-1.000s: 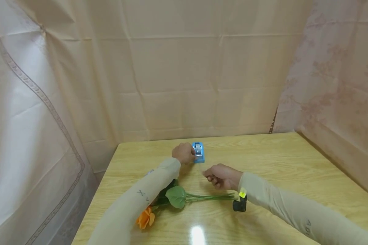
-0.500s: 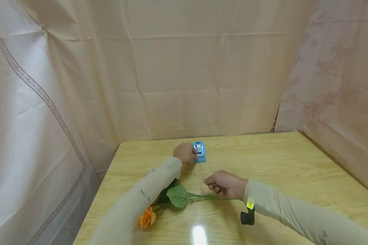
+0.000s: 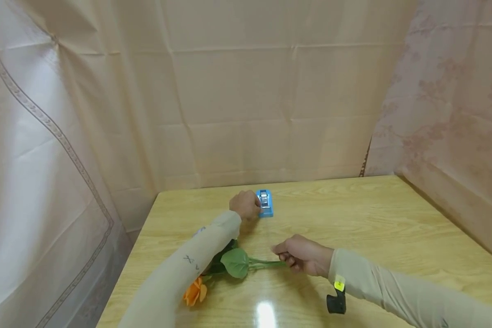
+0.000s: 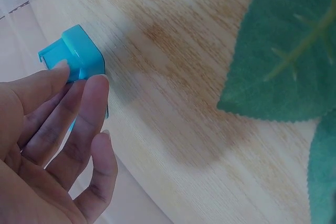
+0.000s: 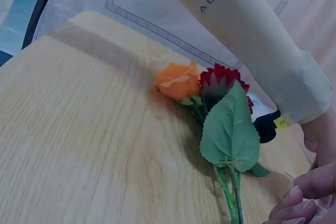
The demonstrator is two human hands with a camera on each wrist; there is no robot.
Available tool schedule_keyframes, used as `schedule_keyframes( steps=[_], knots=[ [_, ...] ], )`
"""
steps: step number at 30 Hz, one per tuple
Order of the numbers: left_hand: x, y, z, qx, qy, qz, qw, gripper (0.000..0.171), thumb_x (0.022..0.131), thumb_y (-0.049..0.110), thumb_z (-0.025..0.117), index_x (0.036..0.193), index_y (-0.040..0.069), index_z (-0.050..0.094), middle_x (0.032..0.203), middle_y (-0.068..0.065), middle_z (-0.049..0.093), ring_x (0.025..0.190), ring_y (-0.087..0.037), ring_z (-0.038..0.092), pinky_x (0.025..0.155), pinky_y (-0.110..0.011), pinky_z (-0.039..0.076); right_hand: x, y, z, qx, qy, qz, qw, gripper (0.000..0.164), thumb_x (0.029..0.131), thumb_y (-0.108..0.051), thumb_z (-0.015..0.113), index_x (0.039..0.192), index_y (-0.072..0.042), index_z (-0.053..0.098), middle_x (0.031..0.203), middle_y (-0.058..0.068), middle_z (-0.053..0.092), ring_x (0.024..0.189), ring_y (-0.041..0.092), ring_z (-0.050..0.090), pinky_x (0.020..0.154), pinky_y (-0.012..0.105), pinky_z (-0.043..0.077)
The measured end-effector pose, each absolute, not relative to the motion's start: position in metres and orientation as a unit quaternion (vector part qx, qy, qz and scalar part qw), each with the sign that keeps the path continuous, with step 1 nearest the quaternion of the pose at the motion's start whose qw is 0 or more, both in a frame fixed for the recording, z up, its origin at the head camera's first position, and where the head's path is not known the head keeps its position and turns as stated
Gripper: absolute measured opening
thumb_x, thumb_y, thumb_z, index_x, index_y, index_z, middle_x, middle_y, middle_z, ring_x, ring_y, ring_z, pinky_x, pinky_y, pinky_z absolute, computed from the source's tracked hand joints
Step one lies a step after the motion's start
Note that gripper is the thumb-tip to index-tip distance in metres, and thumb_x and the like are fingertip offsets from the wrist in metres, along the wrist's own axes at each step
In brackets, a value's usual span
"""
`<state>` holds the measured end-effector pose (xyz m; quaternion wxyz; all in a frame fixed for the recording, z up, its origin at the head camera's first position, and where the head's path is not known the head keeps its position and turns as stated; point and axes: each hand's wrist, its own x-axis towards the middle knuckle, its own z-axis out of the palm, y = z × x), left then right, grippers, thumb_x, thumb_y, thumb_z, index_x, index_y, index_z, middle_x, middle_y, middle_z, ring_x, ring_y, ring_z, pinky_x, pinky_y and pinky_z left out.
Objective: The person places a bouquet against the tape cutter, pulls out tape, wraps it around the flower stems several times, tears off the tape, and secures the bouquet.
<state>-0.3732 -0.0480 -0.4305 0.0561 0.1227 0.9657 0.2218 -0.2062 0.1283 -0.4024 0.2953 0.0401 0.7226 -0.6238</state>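
Note:
A small blue tape dispenser [image 3: 265, 210] stands near the table's far edge. My left hand [image 3: 244, 204] grips its left side with thumb and fingers, as the left wrist view also shows. A thin clear strip of tape [image 3: 269, 233] runs from the dispenser toward me, and my right hand [image 3: 305, 256] pinches its end. Close by lie artificial flowers: an orange flower [image 5: 178, 81], a red flower [image 5: 224, 76], a large green leaf [image 5: 231, 129] and green stems [image 3: 266, 263]. My left forearm hides the red flower in the head view; my right hand covers the stem ends.
The wood-grain table [image 3: 373, 218] reaches to hanging beige cloth [image 3: 238, 100] at the back. Patterned cloth [image 3: 447, 118] hangs along the right side, and pale cloth [image 3: 33, 173] on the left. A black wrist camera [image 3: 336, 303] juts below my right cuff.
My right hand has moved toward me and slightly right, lengthening the strip of tape, and it is now over the stem ends. The left hand and dispenser stay in place.

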Motion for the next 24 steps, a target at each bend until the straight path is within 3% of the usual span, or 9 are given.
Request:
schedule_keyframes(
  steps=[8,24],
  knots=[
    [-0.37,-0.047,-0.426,0.128,0.962,0.234,0.058,0.015,0.091,0.022,0.081,0.102,0.013,0.081,0.094,0.001,0.076,0.067,-0.017,0.071,0.062,-0.033,0.051,-0.195,0.13,-0.401,0.046,0.724,-0.619,0.301,0.025,0.101,-0.017,0.061,0.077,-0.012,0.058,0.07,-0.003,0.048,0.057,0.007,0.032,0.052,0.02,0.026],
    [-0.368,-0.047,-0.428,0.141,0.96,0.239,0.047,0.016,0.092,0.021,0.079,0.105,0.011,0.081,0.1,-0.002,0.077,0.062,-0.016,0.07,0.058,-0.029,0.051,-0.178,0.134,-0.411,0.037,0.756,-0.585,0.29,0.029,0.098,-0.021,0.066,0.072,-0.012,0.059,0.066,-0.003,0.048,0.056,0.009,0.036,0.054,0.022,0.027]
  ],
)
